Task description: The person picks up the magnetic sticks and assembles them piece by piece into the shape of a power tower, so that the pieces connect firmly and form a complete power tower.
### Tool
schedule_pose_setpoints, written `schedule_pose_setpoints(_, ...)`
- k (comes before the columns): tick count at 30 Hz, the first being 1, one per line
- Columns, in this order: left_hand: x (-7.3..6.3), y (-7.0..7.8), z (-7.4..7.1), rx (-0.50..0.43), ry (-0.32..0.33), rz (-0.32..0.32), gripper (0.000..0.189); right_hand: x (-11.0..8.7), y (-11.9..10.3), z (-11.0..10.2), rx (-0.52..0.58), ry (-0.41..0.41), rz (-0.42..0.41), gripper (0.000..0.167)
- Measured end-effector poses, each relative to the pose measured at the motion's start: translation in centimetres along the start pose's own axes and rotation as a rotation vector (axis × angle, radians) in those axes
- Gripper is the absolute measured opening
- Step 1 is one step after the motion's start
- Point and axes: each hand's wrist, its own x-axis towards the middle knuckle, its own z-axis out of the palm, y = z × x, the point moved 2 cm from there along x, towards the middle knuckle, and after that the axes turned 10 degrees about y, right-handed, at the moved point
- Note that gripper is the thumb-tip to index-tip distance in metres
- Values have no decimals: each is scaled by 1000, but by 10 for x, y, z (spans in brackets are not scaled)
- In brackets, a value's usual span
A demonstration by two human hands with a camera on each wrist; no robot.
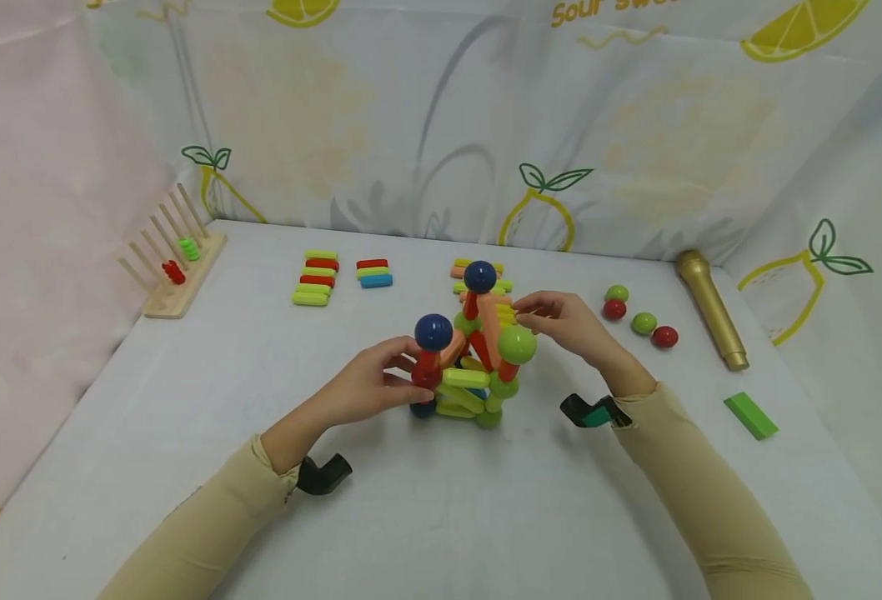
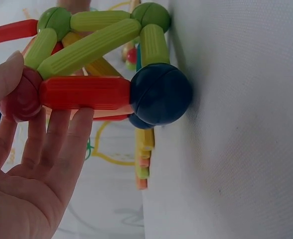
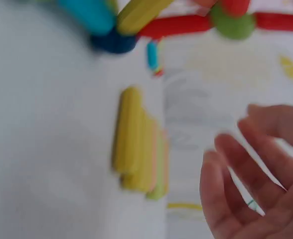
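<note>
A structure of plastic balls and rods (image 1: 465,378) stands on the white table in the head view, with blue and green balls at its upper corners. My left hand (image 1: 373,383) holds its left side. In the left wrist view, thumb and fingers pinch a red ball (image 2: 22,97) at one end of a red rod (image 2: 86,93); a dark blue ball (image 2: 161,94) at the rod's other end sits against the table. Near the structure's right side is my right hand (image 1: 570,325), its fingers loosely curved with nothing between them in the right wrist view.
Rows of rods (image 1: 315,279) lie toward the back, including yellow ones (image 3: 129,134) behind the structure. Red and green balls (image 1: 643,323), a gold microphone (image 1: 714,312) and a green block (image 1: 750,416) are at right. A wooden peg rack (image 1: 199,262) stands at far left.
</note>
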Motion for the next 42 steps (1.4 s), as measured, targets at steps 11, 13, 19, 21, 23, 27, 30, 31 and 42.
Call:
schedule_pose_setpoints(11, 1, -1, 0, -11, -2, -3, 40, 39, 30, 20, -266, 2, 48, 28)
schedule_pose_setpoints(13, 0, -1, 0, -14, -2, -3, 40, 40, 29, 23, -289, -11, 36, 26)
schedule_pose_setpoints(19, 1, -1, 1, -6, 4, -16, 40, 37, 22, 29, -366, -32, 6, 27)
schedule_pose_setpoints(21, 1, -1, 1, -7, 5, -23, 40, 35, 21, 31, -380, -40, -14, 25)
schedule_pose_setpoints(23, 1, -1, 1, -11, 4, -29, 40, 33, 20, 32, -391, -46, -36, 23)
schedule_pose_setpoints(27, 0, -2, 1, -20, 5, -35, 40, 28, 18, 33, -413, -68, -72, 21)
schedule_pose_setpoints(30, 0, -3, 1, -29, 5, -39, 40, 25, 16, 33, -424, -85, -91, 21)
schedule_pose_setpoints(31, 0, -3, 1, -29, 5, -38, 40, 24, 15, 31, -423, -77, -88, 21)
schedule_pose_setpoints(42, 0, -2, 1, -31, 8, -27, 41, -20, -58, -22, 98, 246, -122, 24)
